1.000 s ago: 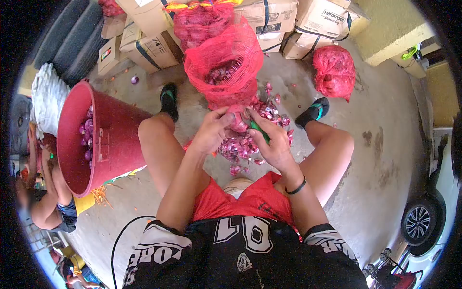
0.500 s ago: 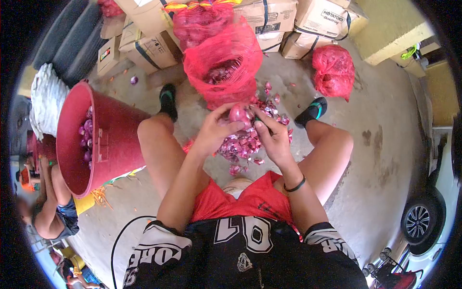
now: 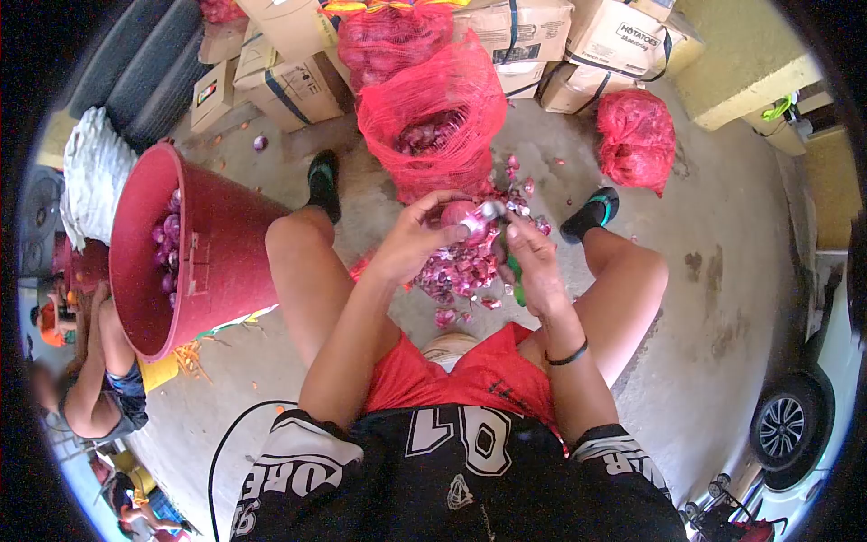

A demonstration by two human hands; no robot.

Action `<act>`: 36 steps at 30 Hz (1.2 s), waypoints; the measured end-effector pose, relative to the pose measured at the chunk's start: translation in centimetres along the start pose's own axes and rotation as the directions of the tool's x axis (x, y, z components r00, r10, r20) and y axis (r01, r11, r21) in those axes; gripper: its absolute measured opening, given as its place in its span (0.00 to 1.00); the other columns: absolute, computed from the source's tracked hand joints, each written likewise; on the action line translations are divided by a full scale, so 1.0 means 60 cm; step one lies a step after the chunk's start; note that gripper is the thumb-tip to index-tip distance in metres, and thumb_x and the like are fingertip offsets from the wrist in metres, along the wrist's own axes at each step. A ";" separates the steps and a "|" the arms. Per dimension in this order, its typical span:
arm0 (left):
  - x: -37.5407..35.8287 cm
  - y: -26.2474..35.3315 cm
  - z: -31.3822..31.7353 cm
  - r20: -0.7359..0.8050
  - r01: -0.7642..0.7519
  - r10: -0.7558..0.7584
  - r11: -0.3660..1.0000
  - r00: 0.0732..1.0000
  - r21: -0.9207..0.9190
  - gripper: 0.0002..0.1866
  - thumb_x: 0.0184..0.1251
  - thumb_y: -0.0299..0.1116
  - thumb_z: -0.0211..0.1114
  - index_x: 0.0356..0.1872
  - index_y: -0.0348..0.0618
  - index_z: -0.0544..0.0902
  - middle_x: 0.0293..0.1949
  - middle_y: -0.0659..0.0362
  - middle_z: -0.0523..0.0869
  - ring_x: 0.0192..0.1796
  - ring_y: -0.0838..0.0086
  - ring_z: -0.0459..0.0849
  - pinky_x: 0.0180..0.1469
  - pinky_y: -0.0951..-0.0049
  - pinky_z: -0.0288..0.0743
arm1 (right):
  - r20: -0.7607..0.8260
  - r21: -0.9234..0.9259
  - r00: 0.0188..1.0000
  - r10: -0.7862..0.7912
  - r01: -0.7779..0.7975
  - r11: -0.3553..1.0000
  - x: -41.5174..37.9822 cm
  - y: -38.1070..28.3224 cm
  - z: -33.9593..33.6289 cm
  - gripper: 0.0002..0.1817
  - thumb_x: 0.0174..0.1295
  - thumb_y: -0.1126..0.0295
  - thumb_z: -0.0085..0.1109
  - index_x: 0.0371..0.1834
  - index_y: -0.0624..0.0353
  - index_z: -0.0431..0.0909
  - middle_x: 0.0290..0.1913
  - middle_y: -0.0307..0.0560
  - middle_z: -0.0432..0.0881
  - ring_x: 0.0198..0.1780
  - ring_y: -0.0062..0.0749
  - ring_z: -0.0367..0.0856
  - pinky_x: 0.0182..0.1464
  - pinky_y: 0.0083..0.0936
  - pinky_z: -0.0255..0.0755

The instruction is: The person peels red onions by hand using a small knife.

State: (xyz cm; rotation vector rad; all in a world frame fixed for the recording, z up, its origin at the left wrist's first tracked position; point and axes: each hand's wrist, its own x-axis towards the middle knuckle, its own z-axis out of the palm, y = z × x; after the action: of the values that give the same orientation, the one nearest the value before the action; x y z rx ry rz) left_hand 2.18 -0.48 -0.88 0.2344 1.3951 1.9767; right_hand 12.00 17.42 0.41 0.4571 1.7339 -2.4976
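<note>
My left hand (image 3: 417,237) is wrapped round a red onion (image 3: 459,217) above the floor between my legs. Close on its right, my right hand (image 3: 535,257) grips a small knife with a green handle (image 3: 515,278); its blade is near the onion and blurred. Below both hands lies a pile of purple onion skins (image 3: 465,269). Just beyond them stands an open red mesh sack (image 3: 433,99) with onions inside.
A large red tub (image 3: 226,244) with peeled onions lies tilted at left. Cardboard boxes (image 3: 293,90) and another mesh sack (image 3: 388,45) stand at the back. A red bag (image 3: 636,140) sits at right. Another person (image 3: 95,379) sits far left; a car wheel (image 3: 784,423) is at right.
My right hand has turned and moved slightly away from the onion, and the green handle now shows. The whole view has shifted a little.
</note>
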 end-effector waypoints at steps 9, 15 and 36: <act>0.000 -0.011 -0.011 0.108 -0.054 0.091 0.952 0.990 -0.302 0.29 0.54 0.18 0.71 0.59 0.42 0.73 0.54 0.58 0.78 0.56 0.71 0.79 0.60 0.67 0.76 | -0.274 0.058 0.960 -0.066 0.085 0.995 0.041 0.013 -0.038 0.20 0.76 0.58 0.47 0.64 0.56 0.74 0.28 0.29 0.73 0.22 0.11 0.65 0.21 0.12 0.57; 0.004 -0.023 -0.016 0.038 -0.076 0.099 0.916 0.994 -0.395 0.30 0.59 0.18 0.67 0.61 0.45 0.67 0.57 0.51 0.77 0.57 0.60 0.81 0.58 0.52 0.80 | -0.367 -0.090 0.916 -0.165 0.141 0.986 0.039 0.022 -0.033 0.21 0.76 0.57 0.48 0.66 0.53 0.73 0.27 0.29 0.71 0.21 0.11 0.63 0.20 0.11 0.55; 0.013 -0.037 0.010 -0.154 -0.198 0.160 0.942 0.975 -0.271 0.28 0.58 0.16 0.68 0.57 0.45 0.67 0.53 0.54 0.80 0.53 0.65 0.82 0.54 0.59 0.82 | 0.152 -0.734 0.815 -0.559 0.472 0.488 0.015 0.016 0.039 0.24 0.68 0.70 0.54 0.68 0.60 0.69 0.50 0.64 0.82 0.47 0.49 0.85 0.49 0.35 0.77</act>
State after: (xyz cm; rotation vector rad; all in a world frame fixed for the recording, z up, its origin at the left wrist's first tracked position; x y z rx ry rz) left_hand 2.86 0.84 -2.77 0.1040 1.1801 2.3533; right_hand 10.87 15.00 0.01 -0.0390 3.0819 -1.6829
